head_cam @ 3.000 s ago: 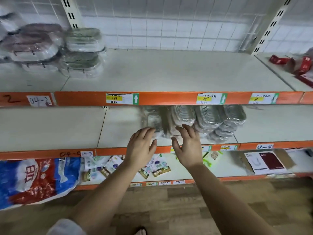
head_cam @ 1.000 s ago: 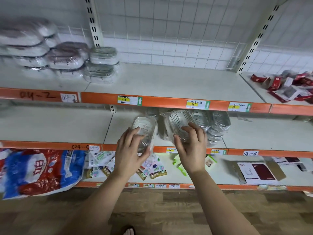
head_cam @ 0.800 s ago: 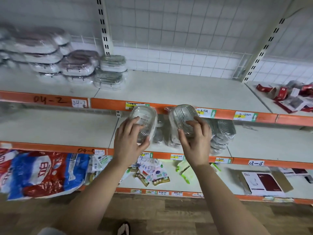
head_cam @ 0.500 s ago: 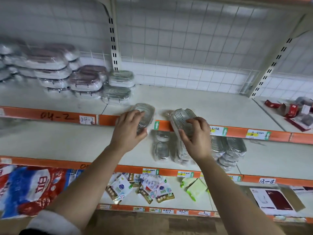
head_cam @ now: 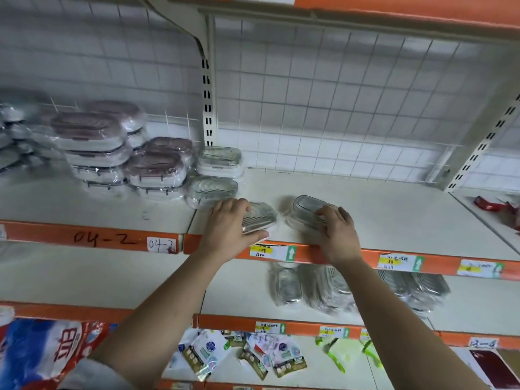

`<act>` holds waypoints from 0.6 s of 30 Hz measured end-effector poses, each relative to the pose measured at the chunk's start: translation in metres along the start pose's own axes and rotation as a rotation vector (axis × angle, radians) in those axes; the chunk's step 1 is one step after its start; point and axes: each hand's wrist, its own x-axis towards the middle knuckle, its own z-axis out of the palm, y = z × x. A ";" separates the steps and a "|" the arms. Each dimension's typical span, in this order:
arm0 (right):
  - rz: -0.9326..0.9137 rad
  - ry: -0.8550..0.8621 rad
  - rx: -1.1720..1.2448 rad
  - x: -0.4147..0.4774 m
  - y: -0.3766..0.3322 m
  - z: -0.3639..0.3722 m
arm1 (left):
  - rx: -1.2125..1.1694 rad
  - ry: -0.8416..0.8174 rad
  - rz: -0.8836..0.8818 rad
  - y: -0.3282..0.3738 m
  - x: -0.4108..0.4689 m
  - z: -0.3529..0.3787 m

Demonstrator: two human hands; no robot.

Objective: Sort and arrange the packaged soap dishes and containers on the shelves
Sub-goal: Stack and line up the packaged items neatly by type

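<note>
Head view: soap dish (head_cam: 305, 204) under right fingers (head_cam: 329, 214)

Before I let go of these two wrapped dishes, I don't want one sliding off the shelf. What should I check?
1. Left hand grips left dish: ok.
2. Right hand grips right dish: ok.
3. Both dishes behind the orange edge of the upper shelf: ok.
4. Left dish lying flat: cannot tell, the hand covers part of it.
5. Bare shelf right of the right dish: ok.
6. Lower shelf cleared of dishes: not ok, a bunch lies there.
</note>
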 end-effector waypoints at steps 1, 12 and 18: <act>-0.003 0.018 0.043 0.002 0.000 0.001 | -0.030 0.011 0.031 -0.003 0.000 -0.001; 0.104 0.069 0.106 0.043 -0.011 0.025 | -0.045 0.104 0.130 -0.050 0.032 -0.043; 0.072 0.099 0.089 0.056 -0.026 0.040 | 0.009 -0.141 0.092 -0.080 0.062 -0.058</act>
